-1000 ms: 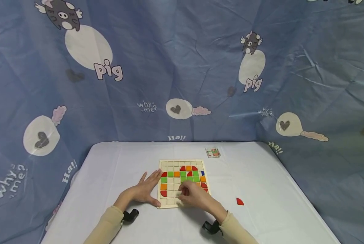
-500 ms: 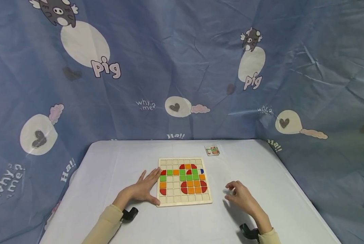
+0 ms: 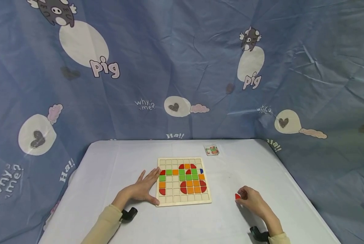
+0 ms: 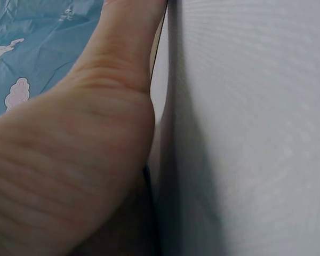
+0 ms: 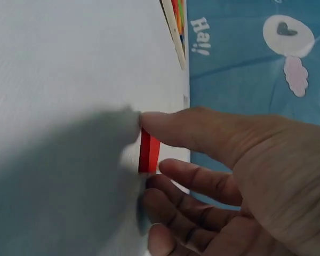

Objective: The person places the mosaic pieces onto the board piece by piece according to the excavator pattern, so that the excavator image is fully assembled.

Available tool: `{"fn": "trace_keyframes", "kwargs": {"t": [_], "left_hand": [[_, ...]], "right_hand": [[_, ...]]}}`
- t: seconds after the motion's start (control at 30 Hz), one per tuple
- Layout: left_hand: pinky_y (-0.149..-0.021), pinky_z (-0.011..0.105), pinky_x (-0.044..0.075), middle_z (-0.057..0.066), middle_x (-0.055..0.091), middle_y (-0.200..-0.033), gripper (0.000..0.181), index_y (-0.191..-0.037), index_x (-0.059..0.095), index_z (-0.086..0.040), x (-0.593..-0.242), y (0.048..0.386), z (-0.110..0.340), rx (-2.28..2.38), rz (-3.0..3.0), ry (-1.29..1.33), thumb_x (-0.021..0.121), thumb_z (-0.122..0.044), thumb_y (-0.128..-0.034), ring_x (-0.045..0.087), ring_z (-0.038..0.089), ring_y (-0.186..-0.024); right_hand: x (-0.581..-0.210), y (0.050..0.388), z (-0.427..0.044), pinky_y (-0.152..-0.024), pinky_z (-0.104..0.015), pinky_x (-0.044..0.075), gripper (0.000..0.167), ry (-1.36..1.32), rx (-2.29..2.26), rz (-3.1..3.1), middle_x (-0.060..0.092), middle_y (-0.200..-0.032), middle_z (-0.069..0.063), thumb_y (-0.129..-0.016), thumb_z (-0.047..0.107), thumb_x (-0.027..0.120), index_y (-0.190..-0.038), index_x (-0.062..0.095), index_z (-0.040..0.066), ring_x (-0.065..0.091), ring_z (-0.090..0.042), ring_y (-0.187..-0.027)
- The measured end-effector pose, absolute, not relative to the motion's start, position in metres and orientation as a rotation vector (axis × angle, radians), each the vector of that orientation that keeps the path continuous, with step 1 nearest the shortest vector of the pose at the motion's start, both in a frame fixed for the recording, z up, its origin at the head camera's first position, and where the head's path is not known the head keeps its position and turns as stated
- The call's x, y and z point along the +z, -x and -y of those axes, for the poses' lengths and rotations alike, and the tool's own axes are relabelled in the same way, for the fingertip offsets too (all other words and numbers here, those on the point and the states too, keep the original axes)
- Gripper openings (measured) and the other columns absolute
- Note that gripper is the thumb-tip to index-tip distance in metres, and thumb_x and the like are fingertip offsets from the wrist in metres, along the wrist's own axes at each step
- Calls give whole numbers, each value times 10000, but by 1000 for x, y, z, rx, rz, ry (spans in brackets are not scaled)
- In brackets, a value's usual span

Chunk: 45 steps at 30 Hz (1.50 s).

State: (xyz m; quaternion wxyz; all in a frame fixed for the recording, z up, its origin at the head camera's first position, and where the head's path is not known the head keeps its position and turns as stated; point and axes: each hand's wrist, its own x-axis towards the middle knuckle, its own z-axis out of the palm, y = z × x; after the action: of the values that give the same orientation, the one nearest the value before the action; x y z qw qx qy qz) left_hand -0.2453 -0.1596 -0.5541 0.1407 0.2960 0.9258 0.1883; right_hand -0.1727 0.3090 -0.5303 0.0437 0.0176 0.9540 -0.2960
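Along the left edge of a wooden grid board [image 3: 183, 200], my left hand [image 3: 140, 189] rests with fingers spread; thumb and fingertips touch the rim. Red, orange, green and blue flat pieces sit in several of the board's cells, including a green square [image 3: 188, 177]. Off to the board's right, my right hand [image 3: 252, 201] pinches a red quarter-circle piece [image 3: 237, 196] at the tabletop. In the right wrist view the red piece [image 5: 149, 152] shows between thumb and index finger, its edge towards the camera. The left wrist view shows mostly the left hand's thumb side [image 4: 96, 122].
A small pattern card [image 3: 211, 150] lies behind the board on the white tabletop [image 3: 124, 159]. Blue printed cloth [image 3: 182, 67] hangs behind and beside the table. Each wrist carries a small black camera, such as the one on the left [image 3: 129, 214].
My right hand has left the board, moved right and taken hold of the red quarter-circle piece lying there. My left hand stays at the board's left edge.
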Motion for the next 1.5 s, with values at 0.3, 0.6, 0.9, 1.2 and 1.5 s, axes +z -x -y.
{"fn": "trace_keyframes", "kwargs": {"t": [0.3,0.6,0.9,1.2,1.5], "left_hand": [[-1176,612,-70,120,-17,-1636,1324,-1554,37,-62,-553,245,160,541,-2676,-863,697,-751,-636,7,317,-1511],[-1178,604,-78,108,-31,-1637,1316,-1554,32,-62,-550,246,160,533,-2669,-857,705,-734,-644,-3,308,-1512],[-1180,603,-69,119,-11,-1637,1319,-1554,51,-57,-550,244,161,554,-2673,-851,705,-741,-635,11,312,-1511],[-1180,606,-65,125,-8,-1636,1322,-1554,51,-53,-550,243,161,551,-2677,-851,701,-746,-634,14,314,-1511],[-1184,588,-82,99,-27,-1638,1330,-1557,35,-75,-552,244,159,529,-2671,-828,697,-757,-627,1,295,-1514]], "right_hand": [[-535,186,-295,-513,-223,406,197,-63,-879,-2980,587,-713,16,-823,184,761,-828,595,78,490,-101,-625],[-536,191,-297,-527,-234,398,309,-82,-840,-3000,573,-732,6,-859,371,717,-823,596,89,478,-111,-631],[-537,184,-317,-698,-218,502,230,364,-988,-2861,601,-984,15,-813,127,763,-1028,680,114,536,-62,-836],[-542,188,-306,-587,-185,500,195,279,-1017,-2897,639,-848,2,-793,99,771,-942,651,60,561,-38,-713],[-537,198,-268,-585,-181,452,185,406,-1008,-2928,607,-828,55,-780,128,778,-928,665,124,511,-36,-710]]}}
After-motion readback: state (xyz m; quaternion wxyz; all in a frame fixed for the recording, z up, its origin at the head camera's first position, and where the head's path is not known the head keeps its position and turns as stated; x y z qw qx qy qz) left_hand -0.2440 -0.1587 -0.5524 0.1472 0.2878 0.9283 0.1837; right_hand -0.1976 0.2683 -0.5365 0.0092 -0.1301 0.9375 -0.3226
